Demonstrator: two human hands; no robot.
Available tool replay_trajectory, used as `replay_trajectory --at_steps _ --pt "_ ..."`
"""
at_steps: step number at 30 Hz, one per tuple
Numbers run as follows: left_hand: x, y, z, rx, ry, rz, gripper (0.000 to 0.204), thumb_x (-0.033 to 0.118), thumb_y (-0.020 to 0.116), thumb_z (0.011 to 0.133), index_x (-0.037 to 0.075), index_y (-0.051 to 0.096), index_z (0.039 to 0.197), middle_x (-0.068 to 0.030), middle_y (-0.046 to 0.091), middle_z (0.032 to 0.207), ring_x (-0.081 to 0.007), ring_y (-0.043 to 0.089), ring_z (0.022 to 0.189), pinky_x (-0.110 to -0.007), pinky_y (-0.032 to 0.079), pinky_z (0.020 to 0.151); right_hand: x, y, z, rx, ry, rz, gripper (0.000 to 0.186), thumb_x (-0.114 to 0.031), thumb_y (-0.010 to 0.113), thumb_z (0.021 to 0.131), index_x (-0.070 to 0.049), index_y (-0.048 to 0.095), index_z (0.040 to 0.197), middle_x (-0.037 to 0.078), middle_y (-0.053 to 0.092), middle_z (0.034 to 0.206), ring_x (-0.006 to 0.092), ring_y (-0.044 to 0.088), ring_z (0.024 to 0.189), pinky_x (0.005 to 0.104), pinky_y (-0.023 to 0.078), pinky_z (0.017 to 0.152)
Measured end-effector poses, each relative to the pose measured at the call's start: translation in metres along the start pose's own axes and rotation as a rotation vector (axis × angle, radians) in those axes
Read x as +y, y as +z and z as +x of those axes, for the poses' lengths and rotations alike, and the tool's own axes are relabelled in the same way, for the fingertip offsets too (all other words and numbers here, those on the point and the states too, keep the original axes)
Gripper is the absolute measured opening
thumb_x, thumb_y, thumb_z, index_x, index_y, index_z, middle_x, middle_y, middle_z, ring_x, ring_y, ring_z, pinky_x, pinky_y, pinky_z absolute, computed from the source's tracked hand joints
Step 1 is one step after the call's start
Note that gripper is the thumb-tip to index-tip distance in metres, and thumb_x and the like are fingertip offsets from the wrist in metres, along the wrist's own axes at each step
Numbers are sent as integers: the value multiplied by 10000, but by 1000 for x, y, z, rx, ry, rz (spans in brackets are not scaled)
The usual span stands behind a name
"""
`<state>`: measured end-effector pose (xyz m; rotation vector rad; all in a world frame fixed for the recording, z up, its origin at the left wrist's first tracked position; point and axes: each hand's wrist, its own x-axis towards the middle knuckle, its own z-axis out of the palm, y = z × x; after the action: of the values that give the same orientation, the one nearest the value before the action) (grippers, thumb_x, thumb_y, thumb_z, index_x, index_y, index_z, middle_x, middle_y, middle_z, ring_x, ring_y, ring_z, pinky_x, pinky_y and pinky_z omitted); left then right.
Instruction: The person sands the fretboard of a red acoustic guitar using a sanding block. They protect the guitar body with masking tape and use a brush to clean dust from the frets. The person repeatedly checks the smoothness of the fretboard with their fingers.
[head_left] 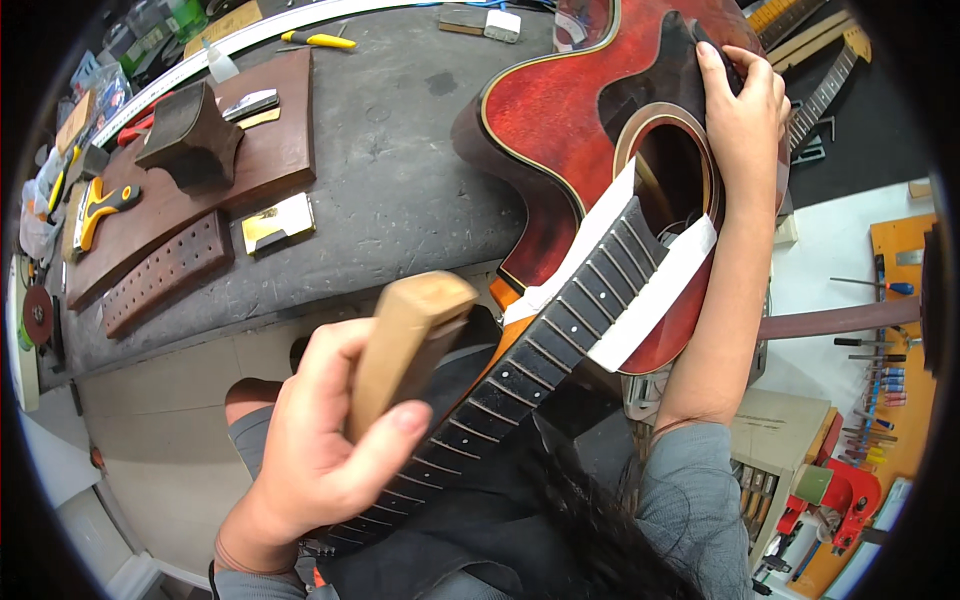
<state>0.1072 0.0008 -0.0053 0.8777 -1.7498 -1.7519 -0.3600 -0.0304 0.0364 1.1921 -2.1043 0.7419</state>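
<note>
A red acoustic guitar [545,110] lies across the grey workbench [400,190], its dark fretboard [560,335] running down toward me. White tape strips [655,290] flank the fretboard where it meets the body. My left hand [320,445] grips a light wooden block [405,335] held just above and left of the fretboard. My right hand [740,105] rests flat on the guitar's top beside the soundhole [675,175], fingers on the black pickguard.
At the bench's left lie a long brown wooden board [270,160], a dark wooden block [190,135], a drilled wooden strip [160,275], a small metal scraper [278,222] and hand tools. Another guitar neck [825,90] lies at the right. Tool racks hang lower right.
</note>
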Motion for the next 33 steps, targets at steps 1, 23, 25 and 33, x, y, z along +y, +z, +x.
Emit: replay_trajectory --at_steps 1,23,25,33 --pt "2 6 9 -17 95 79 526 79 799 988 -24 539 1434 -151 781 1193 -182 751 1036 -322 575 922 2 0 0 15 -17 -1 658 -657 699 1010 -121 720 1391 214 639 1489 426 516 1458 528 384 1247" --pt "23 80 65 65 562 933 831 -43 791 893 -1 496 1669 -215 785 1242 -348 798 963 -399 622 861 -24 -18 -18 123 30 67 476 -419 721 1015 10 687 1220 244 652 1305 406 578 1308 530 440 1150" --pt "24 84 64 97 566 967 815 -43 781 899 -12 500 1663 -221 781 1258 -350 799 954 -397 621 863 -31 -16 -20 110 24 89 497 -422 707 1025 26 688 1238 252 649 1326 404 574 1325 531 434 1164" --pt "24 80 58 70 558 1095 773 -43 764 912 -91 484 1631 -275 734 1407 -385 808 1073 -407 631 917 -31 -5 -21 142 28 43 568 -428 666 1049 72 663 1318 276 630 1403 413 546 1396 547 413 1209"
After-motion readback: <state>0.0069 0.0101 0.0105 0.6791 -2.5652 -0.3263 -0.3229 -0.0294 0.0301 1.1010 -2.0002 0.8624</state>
